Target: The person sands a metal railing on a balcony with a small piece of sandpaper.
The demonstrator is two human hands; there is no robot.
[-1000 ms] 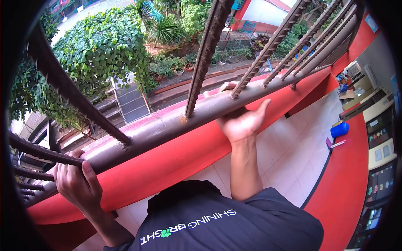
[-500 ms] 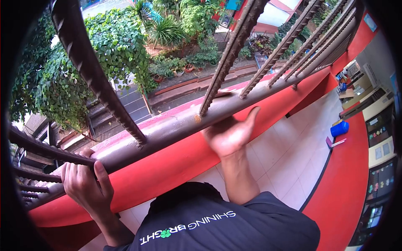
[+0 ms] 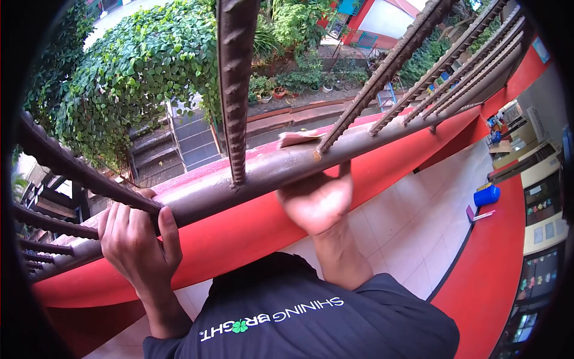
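My left hand (image 3: 134, 245) is wrapped round the dark round rail (image 3: 203, 203) beside a ribbed upright bar (image 3: 119, 190), thumb on the near side. My right hand (image 3: 317, 200) reaches under the same rail with its palm turned up and thumb raised. Its other fingers are hidden behind the rail, so their grip cannot be made out. A thin, brownish flat piece (image 3: 299, 139) shows just beyond the rail above this hand, on the pink ledge (image 3: 257, 157); whether the hand touches it is unclear.
More ribbed bars (image 3: 234, 90) rise from the rail. Below it runs a red wall (image 3: 239, 239). Vines (image 3: 143, 60), steps (image 3: 156, 157) and potted plants lie outside. A blue bin (image 3: 487, 195) stands at the right, on a red surface beside the tiled floor (image 3: 397, 221).
The view has shifted, so the bars appear farther right. My right hand has moved left along the rail, and more of the flat piece shows. My left hand keeps its hold.
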